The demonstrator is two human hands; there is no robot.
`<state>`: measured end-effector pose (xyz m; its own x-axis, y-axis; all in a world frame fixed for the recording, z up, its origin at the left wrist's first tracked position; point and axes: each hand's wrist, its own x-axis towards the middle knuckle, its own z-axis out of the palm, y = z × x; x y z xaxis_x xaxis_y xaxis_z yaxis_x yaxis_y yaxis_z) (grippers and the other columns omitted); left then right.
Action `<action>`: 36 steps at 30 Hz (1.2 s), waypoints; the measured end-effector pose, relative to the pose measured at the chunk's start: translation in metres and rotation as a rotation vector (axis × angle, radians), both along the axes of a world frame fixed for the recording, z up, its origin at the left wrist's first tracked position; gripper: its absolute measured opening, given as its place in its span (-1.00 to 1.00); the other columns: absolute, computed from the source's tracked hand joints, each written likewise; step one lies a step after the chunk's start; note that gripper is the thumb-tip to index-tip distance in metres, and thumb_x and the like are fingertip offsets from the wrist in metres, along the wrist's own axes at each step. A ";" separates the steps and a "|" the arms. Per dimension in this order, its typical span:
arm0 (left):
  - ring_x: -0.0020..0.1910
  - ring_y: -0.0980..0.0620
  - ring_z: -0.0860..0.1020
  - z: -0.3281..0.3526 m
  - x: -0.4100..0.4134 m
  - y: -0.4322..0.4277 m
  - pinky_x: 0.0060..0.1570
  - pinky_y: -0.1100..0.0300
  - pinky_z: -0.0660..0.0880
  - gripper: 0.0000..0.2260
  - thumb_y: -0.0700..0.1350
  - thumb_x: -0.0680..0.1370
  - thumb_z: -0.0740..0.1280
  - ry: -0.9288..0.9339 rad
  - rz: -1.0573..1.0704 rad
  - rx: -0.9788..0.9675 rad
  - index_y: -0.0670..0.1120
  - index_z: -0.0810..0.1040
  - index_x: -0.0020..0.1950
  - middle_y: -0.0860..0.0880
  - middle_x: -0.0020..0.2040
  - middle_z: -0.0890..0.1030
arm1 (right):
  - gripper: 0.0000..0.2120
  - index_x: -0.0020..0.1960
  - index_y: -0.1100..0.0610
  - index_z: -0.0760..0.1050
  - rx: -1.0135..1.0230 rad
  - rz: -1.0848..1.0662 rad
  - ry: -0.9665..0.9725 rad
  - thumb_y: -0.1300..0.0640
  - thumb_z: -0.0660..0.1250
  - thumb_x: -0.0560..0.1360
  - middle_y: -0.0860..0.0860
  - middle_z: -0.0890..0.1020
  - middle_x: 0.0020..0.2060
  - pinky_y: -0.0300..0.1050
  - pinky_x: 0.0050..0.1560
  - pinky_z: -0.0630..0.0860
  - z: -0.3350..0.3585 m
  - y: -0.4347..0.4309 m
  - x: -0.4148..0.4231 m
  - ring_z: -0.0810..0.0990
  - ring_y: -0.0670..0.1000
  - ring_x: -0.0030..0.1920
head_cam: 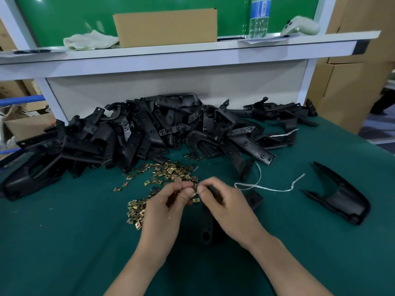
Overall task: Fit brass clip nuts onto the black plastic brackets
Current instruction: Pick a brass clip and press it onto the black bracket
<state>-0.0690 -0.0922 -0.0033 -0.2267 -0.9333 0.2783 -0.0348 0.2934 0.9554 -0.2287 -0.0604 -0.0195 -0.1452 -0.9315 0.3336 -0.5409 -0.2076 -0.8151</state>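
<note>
Progress early: left hand (pixel 168 201) and right hand (pixel 226 204) both pinch one brass clip nut (pixel 195 187) at frame centre above a black bracket (pixel 206 223), while loose nuts (pixel 171 171) and bracket heap (pixel 139 133) across upper centre look mostly unfitted.

Small shiny brass clip nuts (pixel 171 171) lie scattered flat. Black brackets (pixel 136 133) sit heaped in a big messy pile behind them.
</note>
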 end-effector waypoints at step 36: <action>0.01 0.22 0.65 -0.002 0.001 -0.002 0.02 0.43 0.50 -0.83 -0.15 0.60 0.37 0.004 -0.077 0.031 0.11 0.67 0.04 0.14 -0.05 0.71 | -0.77 -0.02 -0.11 0.55 0.046 0.086 -0.077 -0.24 0.28 0.50 0.05 0.62 -0.30 0.11 -0.27 0.49 0.007 0.002 0.001 0.53 0.19 -0.28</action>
<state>-0.0676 -0.0939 -0.0053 -0.2973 -0.9212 0.2509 -0.0094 0.2656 0.9640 -0.2279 -0.0588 -0.0120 -0.0877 -0.9555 0.2816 -0.4585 -0.2122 -0.8630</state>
